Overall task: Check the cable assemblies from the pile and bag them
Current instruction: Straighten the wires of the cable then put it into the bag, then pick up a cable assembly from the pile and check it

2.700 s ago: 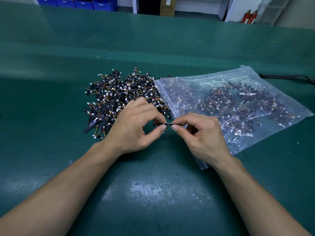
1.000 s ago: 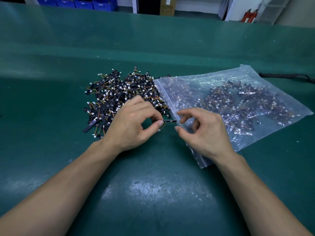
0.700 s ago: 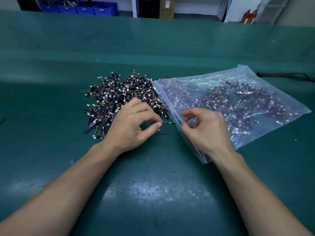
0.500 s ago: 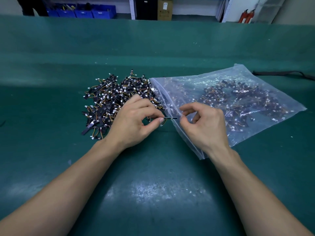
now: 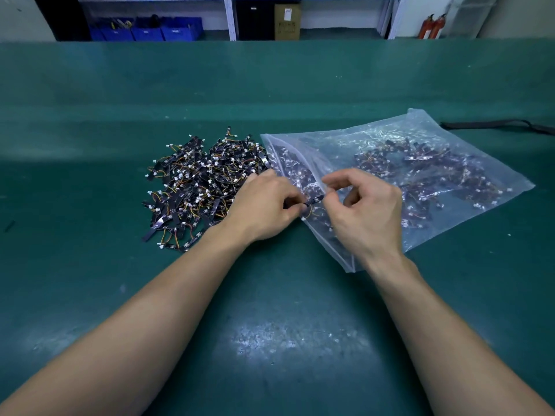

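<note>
While the left hand (image 5: 264,205) pinches one cable assembly (image 5: 313,202) by its near end, the black strip runs up and rightward toward the bag (image 5: 420,163) mouth, its far tip at the right hand (image 5: 365,211) fingertips; the pile (image 5: 198,187) lies left on the desk (image 5: 270,340)

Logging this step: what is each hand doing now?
Left hand: pinching one cable piece.
Right hand: pinching the same piece's other end.
</note>
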`<state>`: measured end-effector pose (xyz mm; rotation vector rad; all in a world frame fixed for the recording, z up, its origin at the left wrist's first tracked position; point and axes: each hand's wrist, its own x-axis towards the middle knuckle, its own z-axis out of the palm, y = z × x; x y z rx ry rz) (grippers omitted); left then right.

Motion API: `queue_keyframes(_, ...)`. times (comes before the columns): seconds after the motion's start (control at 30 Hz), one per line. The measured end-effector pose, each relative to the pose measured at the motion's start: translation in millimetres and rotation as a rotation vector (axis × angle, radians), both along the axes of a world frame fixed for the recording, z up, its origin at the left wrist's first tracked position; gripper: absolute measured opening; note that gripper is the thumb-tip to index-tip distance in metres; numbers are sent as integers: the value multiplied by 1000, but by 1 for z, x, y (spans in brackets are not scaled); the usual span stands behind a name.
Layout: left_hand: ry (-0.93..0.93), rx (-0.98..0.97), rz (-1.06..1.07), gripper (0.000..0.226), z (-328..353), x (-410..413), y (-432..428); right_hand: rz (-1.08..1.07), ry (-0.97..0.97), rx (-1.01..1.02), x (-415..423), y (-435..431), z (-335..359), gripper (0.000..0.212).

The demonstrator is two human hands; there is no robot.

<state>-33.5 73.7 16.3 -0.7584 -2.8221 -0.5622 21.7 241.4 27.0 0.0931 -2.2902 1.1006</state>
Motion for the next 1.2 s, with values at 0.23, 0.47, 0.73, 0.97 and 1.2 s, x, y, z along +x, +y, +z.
queue_keyframes(0.23,19,-34,139,36,7,-5,33,12,38,-15,2,-4,0,17)
queue_keyframes(0.47,-294,365,300,11,7,-12,64,0,80,-33,3,-5,0,16)
queue_keyframes(0.73,-231,297,83,13,5,2,54,7,99,-4,3,-6,-3,19)
queue_keyframes(0.97,133,-7,26,24,-6,14,-9,82,-49,48,0,-6,-12,16)
queue_keyframes(1.2,166,63,215,23,-7,35,-62,164,-372,236,-4,-10,-23,15)
